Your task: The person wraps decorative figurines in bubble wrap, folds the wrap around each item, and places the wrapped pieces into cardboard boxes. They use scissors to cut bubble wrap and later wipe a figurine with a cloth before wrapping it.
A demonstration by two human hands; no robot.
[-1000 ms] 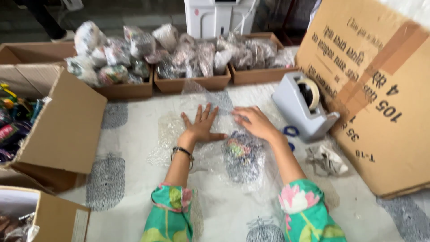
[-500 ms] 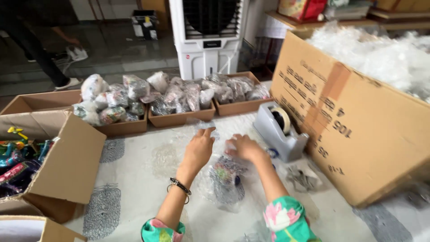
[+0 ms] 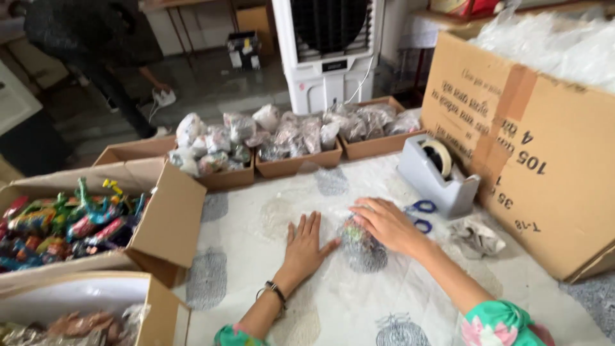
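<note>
- At the left edge of the frame, an open cardboard box point(image 3: 160, 224) brims with colourful packets point(image 3: 70, 221), within easy reach.
- Centre frame, the left hand point(image 3: 304, 247) lies flat on the desk point(image 3: 243, 256), fingers spread and released, pinning down the clear wrap, so it seems.
- Just right of it, the right hand point(image 3: 387, 224) cups over a bubble-wrapped bundle point(image 3: 360, 247), fingers curved on top of it, pressing rather than lifting.
- Upper centre, trays of wrapped bundles point(image 3: 288, 138) line the desk's far edge.
- Right of the hands, a grey tape dispenser point(image 3: 435, 176) and blue-handled scissors point(image 3: 419, 214) sit close by.
</note>
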